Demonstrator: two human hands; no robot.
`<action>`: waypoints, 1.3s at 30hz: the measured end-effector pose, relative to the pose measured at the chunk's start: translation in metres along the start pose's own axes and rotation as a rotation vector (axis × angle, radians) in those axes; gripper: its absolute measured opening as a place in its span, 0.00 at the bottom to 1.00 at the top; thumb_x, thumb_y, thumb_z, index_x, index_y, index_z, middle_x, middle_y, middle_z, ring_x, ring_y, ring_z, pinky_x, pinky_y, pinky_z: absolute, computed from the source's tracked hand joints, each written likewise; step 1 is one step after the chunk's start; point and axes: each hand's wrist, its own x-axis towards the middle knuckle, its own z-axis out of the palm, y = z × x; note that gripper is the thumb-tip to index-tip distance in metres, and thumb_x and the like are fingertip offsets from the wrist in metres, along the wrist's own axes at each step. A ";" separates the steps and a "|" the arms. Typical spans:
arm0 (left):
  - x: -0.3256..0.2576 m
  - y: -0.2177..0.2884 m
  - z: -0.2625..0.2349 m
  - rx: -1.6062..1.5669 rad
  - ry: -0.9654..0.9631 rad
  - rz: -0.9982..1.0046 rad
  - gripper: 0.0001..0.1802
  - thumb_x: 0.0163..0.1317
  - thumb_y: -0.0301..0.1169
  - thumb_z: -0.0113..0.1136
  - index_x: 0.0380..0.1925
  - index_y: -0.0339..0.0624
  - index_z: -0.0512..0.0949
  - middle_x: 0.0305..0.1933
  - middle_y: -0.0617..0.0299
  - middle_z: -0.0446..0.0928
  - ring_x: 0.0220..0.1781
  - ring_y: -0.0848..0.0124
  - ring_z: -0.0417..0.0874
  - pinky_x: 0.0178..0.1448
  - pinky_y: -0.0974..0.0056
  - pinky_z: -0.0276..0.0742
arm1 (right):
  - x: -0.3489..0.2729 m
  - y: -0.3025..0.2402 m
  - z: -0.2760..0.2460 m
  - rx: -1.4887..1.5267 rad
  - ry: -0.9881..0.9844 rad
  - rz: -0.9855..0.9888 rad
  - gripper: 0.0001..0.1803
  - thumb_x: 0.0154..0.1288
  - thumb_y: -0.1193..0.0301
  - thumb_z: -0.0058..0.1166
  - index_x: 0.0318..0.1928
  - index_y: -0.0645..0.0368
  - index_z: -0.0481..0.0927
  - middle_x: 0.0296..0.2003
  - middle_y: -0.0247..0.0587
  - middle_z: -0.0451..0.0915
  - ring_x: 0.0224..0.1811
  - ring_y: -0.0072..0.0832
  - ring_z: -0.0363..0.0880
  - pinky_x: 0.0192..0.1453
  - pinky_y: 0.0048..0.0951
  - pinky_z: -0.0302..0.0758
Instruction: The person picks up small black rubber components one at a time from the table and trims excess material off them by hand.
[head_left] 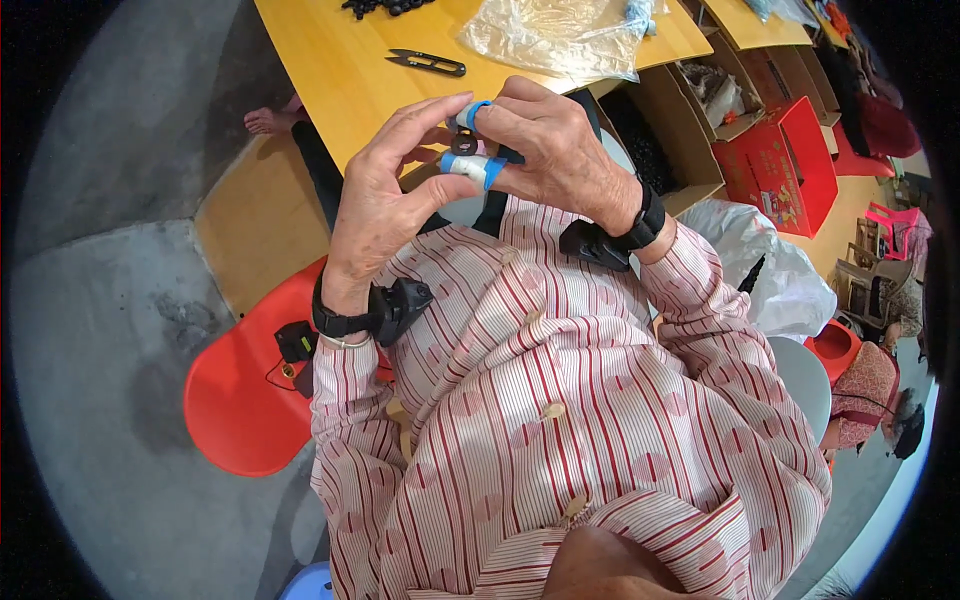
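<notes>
My left hand and my right hand meet in front of my chest, near the table's front edge. Between their fingertips is a small dark round piece, which looks like a ring; fingers hide part of it. My right thumb and index finger, wrapped in white and blue tape, pinch the piece. The left hand's fingers curl around its other side, with the left thumb against the tape. Farther off, black thread snips lie on the yellow table.
Small black parts and a clear plastic bag lie on the table. To the right stand an open carton of black pieces, a red box and a white plastic sack. A red stool is at the left.
</notes>
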 end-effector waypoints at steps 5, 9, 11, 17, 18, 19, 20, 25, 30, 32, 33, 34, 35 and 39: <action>0.001 -0.001 -0.001 0.077 0.039 0.122 0.31 0.42 0.29 0.71 0.52 0.43 0.74 0.49 0.61 0.74 0.48 0.70 0.77 0.52 0.67 0.74 | 0.001 -0.002 0.001 0.001 0.032 -0.050 0.17 0.44 0.66 0.65 0.35 0.57 0.75 0.22 0.35 0.73 0.27 0.32 0.70 0.31 0.30 0.71; 0.002 0.001 0.000 0.100 0.051 0.150 0.30 0.42 0.28 0.71 0.49 0.42 0.75 0.47 0.60 0.76 0.47 0.70 0.77 0.52 0.67 0.74 | -0.001 -0.003 0.000 -0.007 0.057 -0.103 0.18 0.44 0.65 0.65 0.36 0.57 0.75 0.23 0.34 0.73 0.27 0.32 0.70 0.31 0.30 0.71; 0.003 0.001 0.000 0.179 0.047 0.206 0.28 0.41 0.28 0.71 0.47 0.41 0.76 0.46 0.59 0.77 0.46 0.68 0.78 0.52 0.67 0.74 | -0.002 -0.004 -0.002 -0.015 0.051 -0.112 0.18 0.44 0.66 0.66 0.36 0.57 0.75 0.23 0.34 0.73 0.27 0.32 0.70 0.31 0.30 0.71; 0.002 0.000 -0.002 0.188 0.052 0.254 0.25 0.40 0.28 0.71 0.43 0.40 0.77 0.44 0.59 0.78 0.46 0.66 0.79 0.52 0.66 0.74 | -0.004 -0.005 -0.002 -0.015 0.056 -0.156 0.18 0.44 0.67 0.66 0.35 0.56 0.74 0.23 0.34 0.72 0.28 0.31 0.71 0.30 0.29 0.71; 0.001 -0.002 -0.002 0.187 0.052 0.251 0.25 0.40 0.28 0.71 0.43 0.40 0.77 0.44 0.59 0.78 0.46 0.66 0.79 0.52 0.66 0.74 | -0.004 -0.005 -0.001 -0.020 0.058 -0.158 0.18 0.43 0.67 0.66 0.35 0.56 0.74 0.23 0.34 0.72 0.28 0.31 0.71 0.30 0.29 0.71; 0.001 -0.001 -0.001 0.188 0.059 0.250 0.25 0.40 0.28 0.71 0.43 0.40 0.77 0.44 0.59 0.78 0.47 0.66 0.79 0.53 0.66 0.74 | -0.004 -0.006 -0.002 -0.023 0.061 -0.161 0.18 0.43 0.67 0.66 0.35 0.56 0.74 0.23 0.34 0.72 0.28 0.31 0.71 0.30 0.29 0.71; 0.001 0.001 0.000 0.189 0.067 0.248 0.25 0.40 0.27 0.71 0.43 0.40 0.77 0.44 0.58 0.78 0.48 0.66 0.79 0.53 0.65 0.74 | -0.004 -0.006 -0.002 -0.024 0.066 -0.162 0.18 0.43 0.67 0.66 0.35 0.56 0.74 0.23 0.34 0.72 0.28 0.31 0.71 0.30 0.29 0.71; 0.004 0.003 0.003 0.211 0.074 0.241 0.26 0.40 0.26 0.70 0.44 0.41 0.77 0.45 0.58 0.78 0.50 0.65 0.78 0.55 0.64 0.73 | -0.004 0.002 -0.002 -0.041 0.081 -0.163 0.18 0.43 0.66 0.66 0.34 0.56 0.74 0.23 0.33 0.72 0.27 0.31 0.70 0.29 0.29 0.71; 0.009 0.008 0.004 0.284 0.050 0.242 0.29 0.40 0.27 0.70 0.48 0.42 0.76 0.47 0.58 0.77 0.50 0.64 0.78 0.54 0.64 0.73 | -0.005 0.007 -0.008 -0.076 0.074 -0.143 0.19 0.41 0.65 0.66 0.35 0.56 0.75 0.21 0.32 0.72 0.26 0.29 0.70 0.27 0.27 0.71; 0.009 0.007 0.003 0.245 0.067 0.152 0.30 0.42 0.28 0.69 0.51 0.42 0.74 0.48 0.57 0.76 0.47 0.66 0.78 0.52 0.64 0.73 | -0.011 0.013 -0.012 -0.145 0.082 -0.111 0.19 0.41 0.65 0.66 0.35 0.56 0.75 0.21 0.31 0.72 0.25 0.28 0.70 0.26 0.27 0.71; 0.009 0.004 0.002 0.249 0.064 0.162 0.30 0.42 0.28 0.69 0.51 0.42 0.74 0.48 0.57 0.76 0.47 0.66 0.78 0.52 0.64 0.73 | -0.015 0.016 -0.016 -0.209 0.086 -0.080 0.19 0.41 0.65 0.66 0.35 0.55 0.76 0.21 0.31 0.72 0.24 0.27 0.71 0.26 0.26 0.71; 0.008 -0.001 -0.003 0.229 0.080 0.103 0.30 0.44 0.29 0.69 0.51 0.41 0.73 0.48 0.57 0.76 0.46 0.67 0.78 0.51 0.65 0.73 | -0.019 0.019 -0.020 -0.235 0.128 -0.014 0.16 0.44 0.65 0.66 0.34 0.54 0.77 0.20 0.31 0.72 0.23 0.27 0.72 0.24 0.26 0.72; 0.007 -0.007 -0.008 0.209 0.099 0.044 0.30 0.46 0.29 0.68 0.52 0.41 0.73 0.48 0.57 0.76 0.45 0.68 0.79 0.51 0.65 0.74 | -0.027 0.028 -0.027 -0.299 0.129 0.050 0.14 0.48 0.65 0.65 0.34 0.53 0.77 0.20 0.32 0.71 0.23 0.28 0.74 0.24 0.27 0.73; 0.002 -0.032 -0.031 0.164 0.081 -0.079 0.22 0.53 0.25 0.63 0.50 0.40 0.74 0.46 0.59 0.76 0.41 0.73 0.80 0.47 0.69 0.75 | -0.071 0.063 -0.065 -0.423 0.100 0.498 0.12 0.51 0.67 0.62 0.35 0.56 0.76 0.23 0.37 0.74 0.26 0.33 0.75 0.29 0.31 0.73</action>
